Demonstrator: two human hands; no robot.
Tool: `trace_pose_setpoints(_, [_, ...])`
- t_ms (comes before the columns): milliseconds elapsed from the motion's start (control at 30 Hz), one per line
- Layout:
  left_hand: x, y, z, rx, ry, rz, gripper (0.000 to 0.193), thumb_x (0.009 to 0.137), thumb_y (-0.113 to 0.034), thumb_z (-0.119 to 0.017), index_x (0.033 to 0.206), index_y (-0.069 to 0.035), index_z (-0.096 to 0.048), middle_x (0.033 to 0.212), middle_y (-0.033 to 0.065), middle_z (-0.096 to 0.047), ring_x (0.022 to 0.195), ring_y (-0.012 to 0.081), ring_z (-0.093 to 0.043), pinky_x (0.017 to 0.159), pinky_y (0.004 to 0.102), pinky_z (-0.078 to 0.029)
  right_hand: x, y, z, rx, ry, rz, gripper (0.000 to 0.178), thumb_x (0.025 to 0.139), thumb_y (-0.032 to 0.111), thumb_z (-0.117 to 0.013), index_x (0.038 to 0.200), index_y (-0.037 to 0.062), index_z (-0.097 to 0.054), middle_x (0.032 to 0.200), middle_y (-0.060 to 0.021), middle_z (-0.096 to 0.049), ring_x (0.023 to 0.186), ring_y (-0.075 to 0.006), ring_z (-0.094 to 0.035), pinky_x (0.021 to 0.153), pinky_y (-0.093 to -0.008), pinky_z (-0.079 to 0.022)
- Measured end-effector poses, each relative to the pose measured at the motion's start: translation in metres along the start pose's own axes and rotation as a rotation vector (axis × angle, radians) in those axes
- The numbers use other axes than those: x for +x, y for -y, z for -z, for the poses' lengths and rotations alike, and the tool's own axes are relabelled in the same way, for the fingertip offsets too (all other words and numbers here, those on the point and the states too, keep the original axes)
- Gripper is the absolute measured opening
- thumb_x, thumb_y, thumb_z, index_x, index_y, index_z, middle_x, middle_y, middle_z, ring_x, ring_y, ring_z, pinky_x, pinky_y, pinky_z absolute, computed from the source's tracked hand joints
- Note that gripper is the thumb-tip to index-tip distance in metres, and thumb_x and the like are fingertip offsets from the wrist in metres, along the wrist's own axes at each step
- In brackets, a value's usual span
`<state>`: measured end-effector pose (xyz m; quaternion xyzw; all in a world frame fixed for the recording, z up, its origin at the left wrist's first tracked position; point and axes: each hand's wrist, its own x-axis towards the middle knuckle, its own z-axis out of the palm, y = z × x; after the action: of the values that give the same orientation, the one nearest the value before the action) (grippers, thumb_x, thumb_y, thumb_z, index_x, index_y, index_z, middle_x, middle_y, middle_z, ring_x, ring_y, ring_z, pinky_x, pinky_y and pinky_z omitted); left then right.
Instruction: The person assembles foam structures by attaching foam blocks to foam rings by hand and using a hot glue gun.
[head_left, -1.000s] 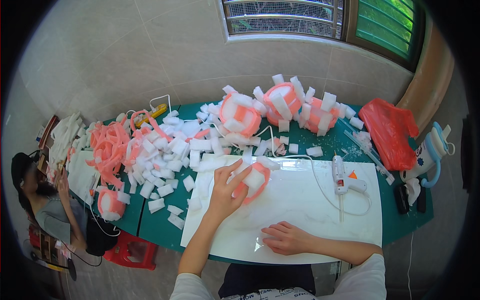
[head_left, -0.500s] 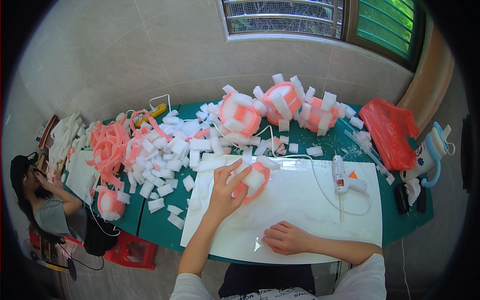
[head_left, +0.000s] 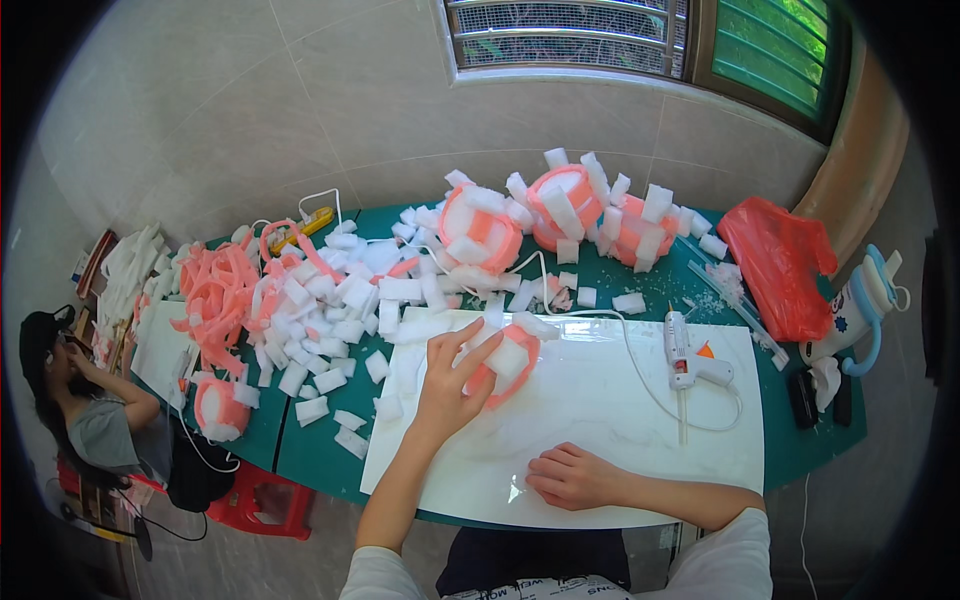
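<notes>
My left hand (head_left: 455,382) holds a pink-and-white foam piece (head_left: 527,345) from its left side, against the white board. That piece has a pink foam ring with white foam blocks on it, and the fingers lie at the white block (head_left: 508,360) in its middle. Part of the ring is hidden behind the hand. My right hand (head_left: 570,476) rests on the board nearer to me, fingers curled in, with nothing seen in them. A white glue gun (head_left: 682,362) stands to the right on the board (head_left: 610,410), nozzle pointing away, its cord looping around.
Loose white foam blocks (head_left: 330,330) and pink foam strips (head_left: 215,290) are heaped at left. Along the back are three pink-and-white foam pieces (head_left: 480,230). A red plastic bag (head_left: 775,270) and a jug-like bottle (head_left: 850,310) stand right. Another person (head_left: 110,420) sits at far left.
My two hands and the foam piece stay practically still. The seated person at far left has shifted slightly.
</notes>
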<state>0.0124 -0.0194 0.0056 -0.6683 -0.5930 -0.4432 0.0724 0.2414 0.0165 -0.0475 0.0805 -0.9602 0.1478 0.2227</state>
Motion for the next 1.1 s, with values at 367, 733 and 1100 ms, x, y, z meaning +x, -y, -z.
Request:
trace_pose_setpoints(367, [0.0003,-0.0007,0.0004,-0.005,0.003,0.001,0.051,0.064,0.0,-0.062,0.113,-0.014,-0.059,0.123,0.0106,-0.048,0.099,0.0295,-0.044,0.084,0.0356,-0.041,-0.001,-0.0002,-0.001,-0.004,0.0,0.004,0.021,0.071,0.01,-0.062,0.089,0.0038,-0.055,0.095,-0.0079,-0.053,0.09,-0.0203,-0.053,0.078,-0.0314,-0.042])
trace_pose_setpoints(733, [0.0003,-0.0007,0.0001,-0.005,0.003,0.006,0.051,0.064,0.0,-0.062,0.113,-0.014,-0.059,0.123,0.0103,-0.048,0.099,0.0297,-0.044,0.083,0.0359,-0.041,-0.002,0.0,-0.0004,0.003,0.013,0.001,0.021,0.069,0.009,-0.063,0.087,0.0046,-0.053,0.095,-0.008,-0.052,0.089,-0.0202,-0.052,0.078,-0.0315,-0.042])
trace_pose_setpoints(1100, [-0.0007,0.0013,-0.0006,-0.004,0.001,0.01,0.053,0.064,-0.001,-0.062,0.114,-0.016,-0.059,0.123,0.0101,-0.048,0.099,0.0299,-0.044,0.083,0.036,-0.041,-0.0013,-0.0005,-0.0013,-0.013,-0.015,0.022,0.021,0.069,0.01,-0.063,0.087,0.0049,-0.053,0.093,-0.0075,-0.052,0.087,-0.0195,-0.052,0.077,-0.0308,-0.042])
